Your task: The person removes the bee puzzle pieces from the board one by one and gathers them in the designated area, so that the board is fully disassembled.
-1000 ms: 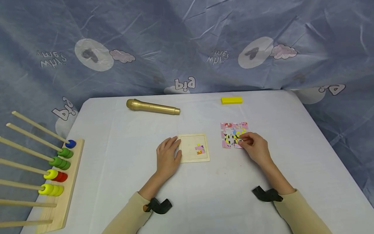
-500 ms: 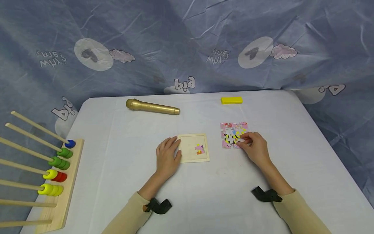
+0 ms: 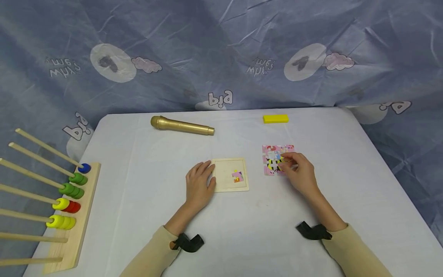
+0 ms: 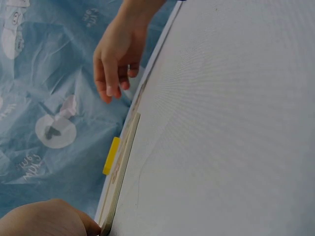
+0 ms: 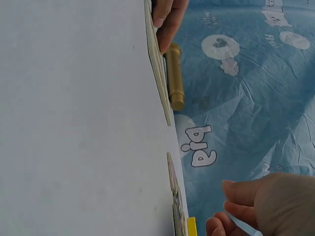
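Observation:
A square wooden puzzle tray (image 3: 223, 184) lies on the table with one pink puzzle piece (image 3: 237, 177) in its right part. Against the tray's left edge rests my left hand (image 3: 200, 184), its fingers extended and touching the rim. To the tray's right, several jigsaw pieces (image 3: 271, 157) lie together as a pink, yellow and black picture. Over their right side hovers my right hand (image 3: 300, 173), hiding some of them. In the left wrist view, the right hand (image 4: 119, 56) is above the table with loosely bent fingers. Nothing shows between its thumb and fingers in the right wrist view.
A gold microphone (image 3: 183, 126) lies at the back of the white table (image 3: 166, 165). A yellow block (image 3: 275, 119) sits at the back right, beyond the jigsaw pieces. On the left stands a wooden peg rack (image 3: 83, 215) with coloured rings and long pegs.
My right hand has shifted slightly left and away from me, its fingertips now nearer the middle of the jigsaw pieces. My left hand stays on the tray's edge.

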Action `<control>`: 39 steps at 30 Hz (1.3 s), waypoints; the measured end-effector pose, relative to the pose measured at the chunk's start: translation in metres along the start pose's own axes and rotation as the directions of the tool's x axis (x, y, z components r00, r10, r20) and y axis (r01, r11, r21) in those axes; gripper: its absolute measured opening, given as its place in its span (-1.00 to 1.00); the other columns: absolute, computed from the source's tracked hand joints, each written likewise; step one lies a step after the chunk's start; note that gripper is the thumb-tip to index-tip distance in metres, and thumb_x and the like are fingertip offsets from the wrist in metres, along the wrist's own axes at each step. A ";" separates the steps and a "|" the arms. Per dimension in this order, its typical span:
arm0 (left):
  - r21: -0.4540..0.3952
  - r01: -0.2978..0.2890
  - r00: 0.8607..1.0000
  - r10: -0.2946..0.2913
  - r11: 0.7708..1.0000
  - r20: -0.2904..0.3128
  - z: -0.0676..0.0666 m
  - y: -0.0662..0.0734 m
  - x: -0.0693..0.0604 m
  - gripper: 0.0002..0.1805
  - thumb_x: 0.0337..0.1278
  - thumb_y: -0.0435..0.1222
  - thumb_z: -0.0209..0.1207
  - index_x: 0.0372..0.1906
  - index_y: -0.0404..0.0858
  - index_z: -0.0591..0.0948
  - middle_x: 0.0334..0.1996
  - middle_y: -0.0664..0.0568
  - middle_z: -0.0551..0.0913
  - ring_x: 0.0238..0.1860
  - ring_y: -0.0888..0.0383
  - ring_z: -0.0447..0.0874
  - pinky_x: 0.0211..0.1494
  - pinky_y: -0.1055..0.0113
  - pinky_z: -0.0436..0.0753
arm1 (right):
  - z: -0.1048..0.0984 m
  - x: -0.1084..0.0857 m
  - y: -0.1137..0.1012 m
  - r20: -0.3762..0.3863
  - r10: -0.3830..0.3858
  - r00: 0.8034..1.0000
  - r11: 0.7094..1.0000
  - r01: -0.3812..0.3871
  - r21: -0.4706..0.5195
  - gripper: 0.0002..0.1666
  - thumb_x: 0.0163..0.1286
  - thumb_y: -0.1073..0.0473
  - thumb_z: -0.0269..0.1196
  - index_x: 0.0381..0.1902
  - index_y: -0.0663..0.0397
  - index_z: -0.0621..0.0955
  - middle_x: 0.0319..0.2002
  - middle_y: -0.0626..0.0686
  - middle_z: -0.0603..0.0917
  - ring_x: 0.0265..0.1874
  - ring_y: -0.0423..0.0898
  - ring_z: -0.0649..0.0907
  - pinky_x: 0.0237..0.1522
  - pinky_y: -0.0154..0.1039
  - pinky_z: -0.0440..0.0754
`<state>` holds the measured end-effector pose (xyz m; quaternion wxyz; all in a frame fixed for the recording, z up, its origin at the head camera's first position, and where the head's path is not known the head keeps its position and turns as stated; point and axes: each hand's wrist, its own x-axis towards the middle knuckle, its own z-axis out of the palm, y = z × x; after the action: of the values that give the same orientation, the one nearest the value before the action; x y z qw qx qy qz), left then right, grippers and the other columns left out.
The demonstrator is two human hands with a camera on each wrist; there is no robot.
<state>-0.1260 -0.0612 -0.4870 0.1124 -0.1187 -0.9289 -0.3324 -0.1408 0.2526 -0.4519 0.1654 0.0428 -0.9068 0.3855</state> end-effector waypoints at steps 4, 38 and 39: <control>0.001 -0.001 1.000 0.001 1.000 -0.008 0.000 -0.001 0.000 -0.57 0.20 -0.33 0.15 0.19 -0.31 0.58 0.29 -0.13 0.51 0.36 -0.11 0.30 0.40 -0.11 0.15 | 0.012 0.000 -0.014 0.074 -0.037 0.997 0.998 0.033 0.058 -0.67 0.22 0.31 0.36 -0.03 0.19 0.65 -0.23 0.14 0.64 -0.35 -0.27 0.52 -0.39 -0.58 0.43; 0.011 -0.012 1.000 0.012 1.000 -0.014 0.000 0.000 0.001 -0.57 0.19 -0.33 0.16 0.17 -0.30 0.59 0.28 -0.11 0.52 0.36 -0.11 0.32 0.39 -0.11 0.16 | 0.073 -0.011 -0.070 0.306 -0.196 0.932 0.978 0.165 0.125 -0.63 0.18 0.23 0.42 -0.04 0.16 0.66 -0.29 0.09 0.59 -0.40 -0.09 0.49 -0.44 -0.41 0.43; 0.011 -0.011 1.000 0.011 1.000 -0.012 0.000 0.000 0.001 -0.57 0.19 -0.33 0.16 0.17 -0.30 0.59 0.29 -0.11 0.52 0.36 -0.10 0.32 0.39 -0.11 0.16 | 0.073 -0.011 -0.071 0.305 -0.196 0.932 0.978 0.165 0.125 -0.63 0.17 0.23 0.43 -0.04 0.17 0.66 -0.29 0.09 0.59 -0.40 -0.08 0.49 -0.44 -0.41 0.43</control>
<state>-0.1268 -0.0615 -0.4864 0.1206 -0.1210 -0.9293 -0.3275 -0.1353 0.1503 -0.4549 0.0508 0.1950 -0.8938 0.4007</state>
